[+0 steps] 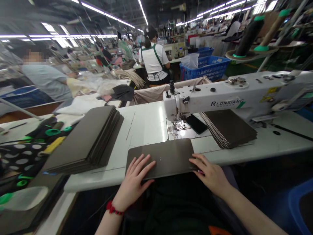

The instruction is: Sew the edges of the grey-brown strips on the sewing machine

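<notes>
A flat, dark grey-brown rectangular panel, perhaps fabric or leather, lies at the table's front edge, before the sewing machine's needle area. My left hand rests on its left part, fingers spread flat and thumb by the near edge. At the panel's right edge, my right hand grips the corner, fingertips on top and thumb lower. A small purple spot shows between those fingers; I cannot make out what it is. Left of the panel stands a tall stack of similar panels; another stack lies under the machine arm.
The white sewing machine spans the right side. A black phone lies beside its needle plate. Thread cones stand above. Polka-dot cloth lies at left. Ahead are a blue crate and a seated person.
</notes>
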Demonstrator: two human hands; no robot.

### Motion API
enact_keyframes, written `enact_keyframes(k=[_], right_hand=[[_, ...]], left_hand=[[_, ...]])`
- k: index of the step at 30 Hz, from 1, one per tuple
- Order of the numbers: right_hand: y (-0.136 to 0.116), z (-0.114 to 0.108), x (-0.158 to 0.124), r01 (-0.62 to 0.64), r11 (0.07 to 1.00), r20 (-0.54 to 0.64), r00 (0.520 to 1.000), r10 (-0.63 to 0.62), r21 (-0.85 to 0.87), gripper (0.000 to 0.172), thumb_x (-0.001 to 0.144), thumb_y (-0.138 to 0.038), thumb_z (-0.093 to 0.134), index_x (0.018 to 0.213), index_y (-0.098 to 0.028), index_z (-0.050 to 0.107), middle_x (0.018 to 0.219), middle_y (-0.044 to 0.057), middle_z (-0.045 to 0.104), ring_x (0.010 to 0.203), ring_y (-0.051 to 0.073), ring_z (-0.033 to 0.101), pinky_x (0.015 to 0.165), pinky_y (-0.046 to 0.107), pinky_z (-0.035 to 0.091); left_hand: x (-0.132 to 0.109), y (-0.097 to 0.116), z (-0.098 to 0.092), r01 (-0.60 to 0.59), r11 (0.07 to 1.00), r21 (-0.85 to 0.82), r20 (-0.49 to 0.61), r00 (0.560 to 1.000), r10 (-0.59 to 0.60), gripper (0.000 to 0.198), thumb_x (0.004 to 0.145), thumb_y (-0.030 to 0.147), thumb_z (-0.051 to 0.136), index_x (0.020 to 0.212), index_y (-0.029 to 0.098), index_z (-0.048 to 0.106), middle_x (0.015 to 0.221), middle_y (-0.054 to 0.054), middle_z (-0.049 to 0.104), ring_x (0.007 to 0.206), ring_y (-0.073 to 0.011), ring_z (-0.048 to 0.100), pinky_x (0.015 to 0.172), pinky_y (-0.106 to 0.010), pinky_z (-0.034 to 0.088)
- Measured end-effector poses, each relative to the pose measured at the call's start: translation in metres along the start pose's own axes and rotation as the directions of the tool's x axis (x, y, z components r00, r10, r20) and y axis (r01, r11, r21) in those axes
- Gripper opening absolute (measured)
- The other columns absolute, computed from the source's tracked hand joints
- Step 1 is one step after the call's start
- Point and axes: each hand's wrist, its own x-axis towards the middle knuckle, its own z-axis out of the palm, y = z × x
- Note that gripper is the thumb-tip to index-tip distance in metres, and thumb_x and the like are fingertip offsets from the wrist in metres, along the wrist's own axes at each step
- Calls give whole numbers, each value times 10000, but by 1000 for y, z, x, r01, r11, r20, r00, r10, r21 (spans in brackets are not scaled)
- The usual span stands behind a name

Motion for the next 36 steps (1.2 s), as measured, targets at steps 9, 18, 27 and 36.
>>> enact_keyframes(k=[9, 18, 27, 36], right_hand=[[-14, -49, 29, -150, 837, -2, 984, 178, 526, 248, 888, -413, 561, 996, -213, 661, 950, 46, 680, 893, 214, 626, 788, 299, 506], [-22, -73, 31, -413, 492, 237, 894, 381, 767, 338, 819, -508, 635, 963, -203, 617, 731, -3, 597, 620, 151, 551, 537, 237, 439], [-13, -65, 31, -414, 551, 226, 898, 378, 724, 382, 825, -546, 606, 933, -180, 614, 777, 41, 604, 679, 187, 575, 572, 261, 469], [-3, -45, 40, -354, 695, 108, 922, 373, 626, 487, 860, -624, 483, 1028, -200, 654, 744, 34, 607, 466, 109, 368, 402, 237, 306]], left_hand=[[-39, -28, -69, 413, 750, -517, -83, 848, -524, 203, 860, 360, 630, 1009, 241, 700, 1037, -39, 715, 1042, -251, 641, 937, -376, 499], [0, 17, -96, 509, 42, -860, 342, 636, -692, 281, 791, 448, 693, 866, 186, 628, 671, 19, 613, 519, -117, 541, 468, -196, 441], [11, 20, -102, 505, 82, -859, 324, 662, -676, 312, 804, 477, 664, 874, 173, 642, 666, 7, 605, 536, -127, 551, 485, -208, 442], [22, -47, -223, 336, 936, 106, -792, 597, -125, 257, 903, 315, 594, 1119, 192, 654, 1065, 37, 657, 957, -141, 607, 894, -318, 464]])
